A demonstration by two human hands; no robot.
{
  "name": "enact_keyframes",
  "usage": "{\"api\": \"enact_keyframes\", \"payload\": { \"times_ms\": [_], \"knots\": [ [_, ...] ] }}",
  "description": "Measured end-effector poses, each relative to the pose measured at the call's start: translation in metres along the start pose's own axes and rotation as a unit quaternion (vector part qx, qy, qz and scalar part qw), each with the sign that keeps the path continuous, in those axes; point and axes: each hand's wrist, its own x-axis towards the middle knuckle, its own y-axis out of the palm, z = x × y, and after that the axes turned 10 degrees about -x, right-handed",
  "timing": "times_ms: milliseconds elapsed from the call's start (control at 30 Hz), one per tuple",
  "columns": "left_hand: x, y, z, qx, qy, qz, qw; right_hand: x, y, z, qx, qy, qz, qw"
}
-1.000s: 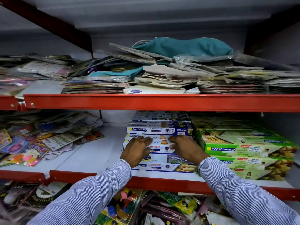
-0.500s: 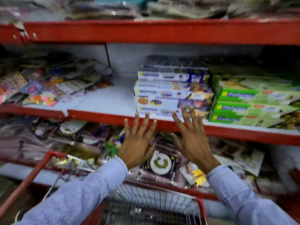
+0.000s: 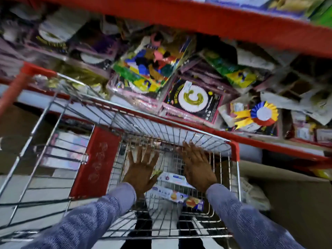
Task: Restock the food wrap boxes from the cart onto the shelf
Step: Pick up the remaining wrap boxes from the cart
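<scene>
- Head view: left hand (image 3: 142, 174) and right hand (image 3: 196, 168) hang over the cart (image 3: 235, 151), fingers spread, empty, likely poised to take a box from each end.
- Food wrap boxes (image 3: 177, 192) lie flat on the cart floor, between the hands.
- Target shelf (image 3: 206, 17) sits above, largely out of frame.

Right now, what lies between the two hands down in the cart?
In the head view, white-and-blue food wrap boxes in the wire cart show between the open left hand and right hand.

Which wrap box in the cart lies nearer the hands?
The upper food wrap box, plain white and blue, lying between the left hand and right hand. The lower box, with food pictures at its end, sits nearer the sleeves.
</scene>
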Motion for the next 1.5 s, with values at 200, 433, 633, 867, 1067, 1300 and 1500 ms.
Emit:
{"api": "enact_keyframes", "payload": {
  "times_ms": [200,433,633,867,1067,1300,1500],
  "knots": [
    [0.014,0.088,0.02,0.001,0.074,0.107,0.991,0.014,0.103,0.007,0.006,0.002,0.287,0.958],
    [0.024,0.143,0.015,0.047,0.237,0.173,0.955,0.039,0.154,0.012,-0.018,0.005,0.313,0.949],
    [0.039,0.178,-0.006,0.035,0.179,0.196,0.963,0.042,0.133,-0.004,-0.026,-0.003,0.227,0.973],
    [0.05,0.165,-0.019,0.006,0.136,0.18,0.974,0.041,0.045,-0.008,-0.003,0.012,0.164,0.986],
    [0.014,0.035,-0.007,-0.073,0.094,0.116,0.986,0.046,-0.079,-0.01,0.054,-0.001,0.081,0.995],
    [-0.043,-0.168,-0.04,0.005,0.098,-0.095,0.991,0.057,-0.261,-0.009,0.066,-0.051,-0.01,0.996],
    [-0.044,-0.3,-0.081,-0.021,0.068,-0.178,0.981,0.046,-0.402,-0.002,0.012,-0.053,-0.111,0.992]
  ]
}}
